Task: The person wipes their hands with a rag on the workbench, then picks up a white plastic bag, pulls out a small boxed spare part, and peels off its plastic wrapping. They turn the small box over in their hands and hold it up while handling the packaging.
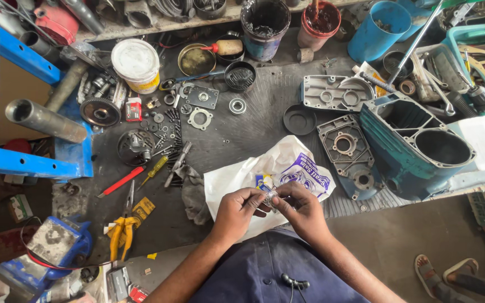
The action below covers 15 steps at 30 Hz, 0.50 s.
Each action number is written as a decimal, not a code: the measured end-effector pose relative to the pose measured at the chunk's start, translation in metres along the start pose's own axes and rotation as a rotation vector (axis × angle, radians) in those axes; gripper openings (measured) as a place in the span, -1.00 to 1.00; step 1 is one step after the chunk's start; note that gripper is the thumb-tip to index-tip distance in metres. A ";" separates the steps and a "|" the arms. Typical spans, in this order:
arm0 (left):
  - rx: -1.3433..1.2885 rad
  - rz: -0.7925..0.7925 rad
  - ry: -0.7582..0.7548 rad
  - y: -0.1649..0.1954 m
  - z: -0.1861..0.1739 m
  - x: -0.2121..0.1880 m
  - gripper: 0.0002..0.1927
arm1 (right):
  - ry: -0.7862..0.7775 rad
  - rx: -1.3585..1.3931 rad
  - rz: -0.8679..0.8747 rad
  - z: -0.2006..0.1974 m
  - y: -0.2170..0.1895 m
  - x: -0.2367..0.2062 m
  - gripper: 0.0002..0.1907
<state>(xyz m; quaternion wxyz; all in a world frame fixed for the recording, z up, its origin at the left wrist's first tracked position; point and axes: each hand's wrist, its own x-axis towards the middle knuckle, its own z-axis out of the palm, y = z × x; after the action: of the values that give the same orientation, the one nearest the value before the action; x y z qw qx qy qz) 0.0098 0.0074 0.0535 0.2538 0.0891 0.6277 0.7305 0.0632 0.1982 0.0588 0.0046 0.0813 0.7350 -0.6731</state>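
Both hands, left (pixel 237 209) and right (pixel 304 209), pinch small clear packet (pixel 270 197) at its edges, above white plastic bag (pixel 265 174) on table (pixel 254 123). Looks light, crinkly, slippery; grip pressed together on corners.

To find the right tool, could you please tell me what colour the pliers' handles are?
Yellow, seen best in the head view: the pliers lie left of the hands.

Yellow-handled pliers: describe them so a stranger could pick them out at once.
Start at the blue bench frame on the left and drop toward the near floor edge. The pliers lie there, jaws pointing away, below the red screwdriver. They alone have two yellow handles.
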 end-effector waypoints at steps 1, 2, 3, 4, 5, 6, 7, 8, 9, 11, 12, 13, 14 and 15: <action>0.010 -0.010 -0.018 0.005 -0.004 -0.001 -0.74 | 0.040 -0.080 -0.004 0.004 -0.002 0.000 -0.78; 0.020 -0.019 -0.036 0.010 -0.007 -0.002 -0.75 | 0.041 -0.040 -0.011 0.008 -0.004 0.000 -0.78; 0.048 -0.019 -0.039 0.014 -0.011 -0.003 -0.75 | 0.042 -0.002 -0.017 0.011 -0.005 0.000 -0.77; 0.076 -0.020 -0.042 0.018 -0.015 -0.005 -0.76 | 0.042 0.036 -0.022 0.014 -0.006 0.000 -0.77; 0.103 -0.023 -0.045 0.021 -0.019 -0.006 -0.77 | 0.044 0.002 -0.005 0.017 -0.005 0.000 -0.78; 0.086 -0.007 -0.032 0.024 -0.023 -0.007 -0.78 | 0.045 -0.030 0.016 0.019 -0.005 0.000 -0.78; 0.069 0.003 -0.018 0.025 -0.027 -0.007 -0.78 | 0.045 -0.061 0.043 0.022 -0.004 -0.001 -0.78; 0.051 0.013 -0.004 0.026 -0.030 -0.008 -0.79 | 0.005 0.047 0.061 0.025 -0.002 -0.002 -0.78; 0.036 0.013 -0.013 0.026 -0.034 -0.008 -0.79 | -0.034 0.155 0.074 0.027 -0.001 -0.003 -0.78; 0.011 0.022 -0.035 0.027 -0.039 -0.007 -0.80 | -0.076 0.334 0.087 0.030 0.001 -0.001 -0.79; 0.008 0.039 -0.047 0.028 -0.040 -0.007 -0.81 | -0.074 0.404 0.095 0.031 0.002 -0.003 -0.80; 0.008 0.051 -0.063 0.029 -0.041 -0.007 -0.81 | -0.067 0.477 0.105 0.031 0.002 -0.004 -0.81; 0.008 0.063 -0.078 0.031 -0.041 -0.007 -0.81 | -0.050 0.498 0.144 0.031 0.002 -0.005 -0.81; -0.005 0.058 -0.067 0.034 -0.041 -0.008 -0.82 | -0.035 0.518 0.185 0.030 0.002 -0.006 -0.81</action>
<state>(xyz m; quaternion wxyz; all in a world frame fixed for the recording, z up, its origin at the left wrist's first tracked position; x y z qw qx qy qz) -0.0100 -0.0348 0.0793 0.2534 0.1310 0.6142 0.7358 0.0664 0.1677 0.0551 0.0579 0.1351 0.5276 -0.8367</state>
